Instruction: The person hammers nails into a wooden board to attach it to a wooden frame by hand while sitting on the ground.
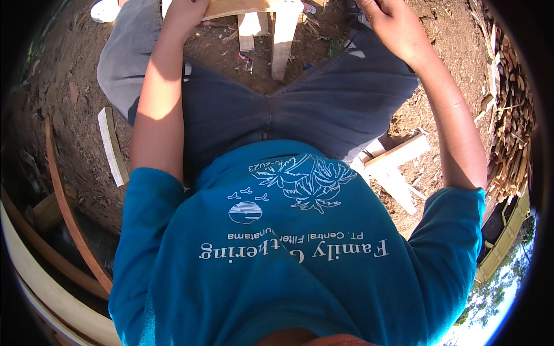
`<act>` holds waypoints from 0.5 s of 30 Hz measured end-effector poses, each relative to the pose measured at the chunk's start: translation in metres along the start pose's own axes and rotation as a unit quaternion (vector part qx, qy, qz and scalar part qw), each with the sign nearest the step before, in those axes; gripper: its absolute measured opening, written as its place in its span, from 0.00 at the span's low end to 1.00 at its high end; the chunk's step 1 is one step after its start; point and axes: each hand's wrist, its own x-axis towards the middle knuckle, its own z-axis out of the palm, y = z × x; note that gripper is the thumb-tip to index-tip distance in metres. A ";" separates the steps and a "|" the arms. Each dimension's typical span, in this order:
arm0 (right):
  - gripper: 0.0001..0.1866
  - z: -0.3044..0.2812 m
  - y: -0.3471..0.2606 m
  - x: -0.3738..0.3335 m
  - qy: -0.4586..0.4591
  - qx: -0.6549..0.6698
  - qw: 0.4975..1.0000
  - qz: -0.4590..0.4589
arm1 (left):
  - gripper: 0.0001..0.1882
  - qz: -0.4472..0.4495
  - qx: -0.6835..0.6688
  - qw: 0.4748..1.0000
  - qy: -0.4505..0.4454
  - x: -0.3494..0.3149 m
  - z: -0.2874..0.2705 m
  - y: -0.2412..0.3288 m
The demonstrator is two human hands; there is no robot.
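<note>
At the top edge my left hand (pixel 187 10) is beside the left end of a pale wooden board (pixel 239 7) and seems to touch it. Most of its fingers are cut off by the picture's edge, so their grip is hidden. Under the board, wooden legs (pixel 283 46) and a short wooden block (pixel 246 33) stand on the soil between my knees. My right hand (pixel 393 26) is up at the top right, apart from the board, above my right knee. Its visible fingers are bent in; whatever they hold lies beyond the edge.
A pale wooden stick (pixel 113 147) lies on the ground to my left. On my right are nailed-looking wood pieces (pixel 398 155) and a tall stack of thin wood strips (pixel 511 115). Long curved-looking planks (pixel 72 202) run along the lower left. A small wrapper (pixel 246 61) lies on the soil.
</note>
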 end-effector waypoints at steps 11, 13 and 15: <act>0.22 -0.009 0.004 0.005 -0.140 -0.013 0.986 0.095 | 0.22 0.001 0.093 0.995 -0.027 -0.012 -0.019 0.043; 0.21 0.005 0.028 0.007 -0.128 -0.008 0.989 0.073 | 0.22 -0.062 -0.010 0.997 -0.035 -0.010 -0.029 0.034; 0.21 -0.018 -0.009 0.001 -0.168 0.009 0.979 0.117 | 0.20 -0.186 -0.039 0.977 -0.092 -0.003 -0.063 0.007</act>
